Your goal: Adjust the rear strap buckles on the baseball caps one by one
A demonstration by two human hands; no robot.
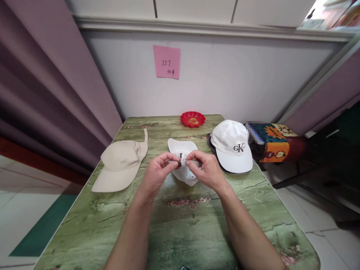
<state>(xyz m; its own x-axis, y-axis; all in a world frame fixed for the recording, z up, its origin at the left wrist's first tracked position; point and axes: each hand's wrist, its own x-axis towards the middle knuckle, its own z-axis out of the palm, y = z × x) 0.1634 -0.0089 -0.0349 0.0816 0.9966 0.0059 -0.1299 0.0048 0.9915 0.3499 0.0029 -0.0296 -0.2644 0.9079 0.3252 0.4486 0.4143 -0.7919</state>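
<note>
A white baseball cap (184, 147) lies in the middle of the table, its brim toward the wall and its back toward me. My left hand (161, 169) pinches the cap's back strap between thumb and fingers. From the other side my right hand (204, 167) pinches the same strap, close to the left. A small dark opening shows at the strap between the fingertips. To the left lies a beige cap (120, 161) with its strap end sticking up. On the right a white cap with black letters (232, 144) sits on top of a dark cap (236, 171), which is mostly hidden.
A red scalloped dish (192, 119) stands at the back of the green marbled table (180, 225). A pink note (167, 62) is stuck to the wall. Purple curtains (56, 56) hang at the left, and a colourful box (274, 142) stands beyond the table's right edge.
</note>
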